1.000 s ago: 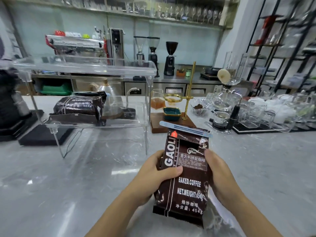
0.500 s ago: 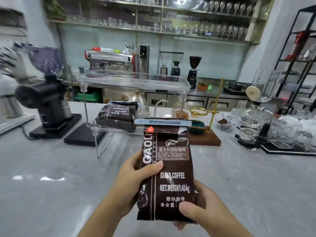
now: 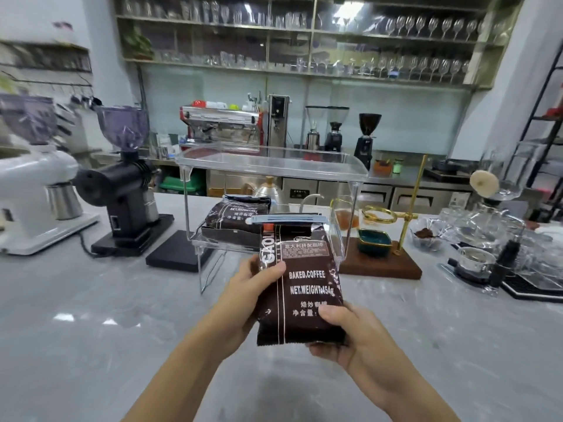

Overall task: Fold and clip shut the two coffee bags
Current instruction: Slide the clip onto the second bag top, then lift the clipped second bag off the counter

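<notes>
A dark brown coffee bag (image 3: 301, 287) hangs upright above the grey counter, its folded top held by a pale blue clip (image 3: 288, 219). My left hand (image 3: 253, 287) grips its left edge, thumb across the front. My right hand (image 3: 344, 333) holds the bag from below at its bottom right corner, thumb on the front. The second coffee bag (image 3: 236, 214) lies on its side on the lower level of a clear acrylic rack (image 3: 274, 161), straight behind the held bag.
A black grinder (image 3: 128, 190) and a white grinder (image 3: 30, 190) stand at the left. At the right are a wooden board (image 3: 380, 266) with a brass stand (image 3: 411, 205), a teal dish (image 3: 374, 242) and several glasses (image 3: 487, 226). A black scale (image 3: 178, 252) sits left of the rack.
The clipped bag has been lifted off the counter and carried up and forward toward the rack. My right hand slid from its side to under its bottom corner. My view has risen.
</notes>
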A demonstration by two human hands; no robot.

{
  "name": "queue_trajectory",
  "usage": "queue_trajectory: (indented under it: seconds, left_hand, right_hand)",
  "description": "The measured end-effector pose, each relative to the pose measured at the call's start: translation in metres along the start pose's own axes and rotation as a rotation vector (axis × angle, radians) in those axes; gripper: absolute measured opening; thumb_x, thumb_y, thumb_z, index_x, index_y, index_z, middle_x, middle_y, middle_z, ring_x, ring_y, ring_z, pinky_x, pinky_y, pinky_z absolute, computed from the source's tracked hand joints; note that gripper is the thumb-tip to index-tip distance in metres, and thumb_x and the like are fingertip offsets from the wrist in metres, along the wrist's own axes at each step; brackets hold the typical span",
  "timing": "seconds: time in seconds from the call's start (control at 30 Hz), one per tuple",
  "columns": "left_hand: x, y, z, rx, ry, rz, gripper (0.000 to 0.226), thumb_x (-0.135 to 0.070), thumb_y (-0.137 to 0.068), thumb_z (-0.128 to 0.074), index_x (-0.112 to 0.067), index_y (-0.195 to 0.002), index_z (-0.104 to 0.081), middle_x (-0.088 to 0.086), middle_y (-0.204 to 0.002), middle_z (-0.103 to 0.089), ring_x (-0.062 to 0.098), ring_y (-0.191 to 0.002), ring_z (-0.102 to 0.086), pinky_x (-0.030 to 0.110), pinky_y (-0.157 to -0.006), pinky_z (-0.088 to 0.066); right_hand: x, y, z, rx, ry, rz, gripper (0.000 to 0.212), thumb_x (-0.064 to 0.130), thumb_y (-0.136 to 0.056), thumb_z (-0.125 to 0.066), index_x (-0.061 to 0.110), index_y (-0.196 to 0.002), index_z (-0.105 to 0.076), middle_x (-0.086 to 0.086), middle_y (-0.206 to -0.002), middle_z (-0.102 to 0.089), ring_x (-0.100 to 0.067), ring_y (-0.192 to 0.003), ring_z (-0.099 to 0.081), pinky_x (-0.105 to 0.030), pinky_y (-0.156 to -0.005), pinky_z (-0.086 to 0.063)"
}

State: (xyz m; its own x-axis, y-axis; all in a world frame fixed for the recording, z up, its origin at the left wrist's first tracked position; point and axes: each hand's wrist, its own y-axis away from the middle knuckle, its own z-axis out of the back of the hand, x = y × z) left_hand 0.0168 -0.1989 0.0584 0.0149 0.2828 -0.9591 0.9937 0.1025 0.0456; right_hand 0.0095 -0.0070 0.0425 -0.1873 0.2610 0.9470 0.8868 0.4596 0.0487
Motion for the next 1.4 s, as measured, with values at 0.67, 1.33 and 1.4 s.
queue_trajectory:
  seconds: [0.67,1.33,1.4]
  left_hand:
    - [0.007,0.002,-0.008,-0.195,-0.670,-0.660,0.061,-0.034,-0.068,-0.088,-0.022,-0.124,-0.067,-0.012,-0.137,-0.053,0.003,-0.125,-0.053,0.036,-0.096,-0.055]
    - [-0.010,-0.031,-0.021,-0.470,-1.335,-1.033,0.034,0.003,-0.073,-0.081,-0.005,-0.106,-0.078,0.015,-0.103,-0.071,0.037,-0.097,-0.065,0.050,-0.078,-0.054]
    - [-0.003,-0.033,-0.022,-0.506,-1.335,-1.103,0.033,0.006,-0.069,-0.082,-0.006,-0.100,-0.078,0.013,-0.097,-0.070,0.036,-0.091,-0.065,0.048,-0.075,-0.052]
  right_hand:
    - [0.025,-0.019,-0.003,-0.050,-0.159,0.088,0.053,0.011,-0.083,-0.072,0.001,-0.131,-0.049,-0.029,-0.109,-0.073,-0.041,-0.096,-0.072,-0.037,-0.075,-0.061]
    - [0.024,-0.034,0.004,-0.336,1.632,0.978,0.054,0.008,-0.078,-0.073,0.005,-0.130,-0.059,-0.016,-0.142,-0.053,-0.031,-0.134,-0.046,-0.045,-0.109,-0.039]
    - [0.023,-0.033,0.001,-0.264,1.804,0.897,0.065,0.012,-0.076,-0.073,0.004,-0.138,-0.055,-0.015,-0.146,-0.051,-0.032,-0.138,-0.044,-0.051,-0.111,-0.037]
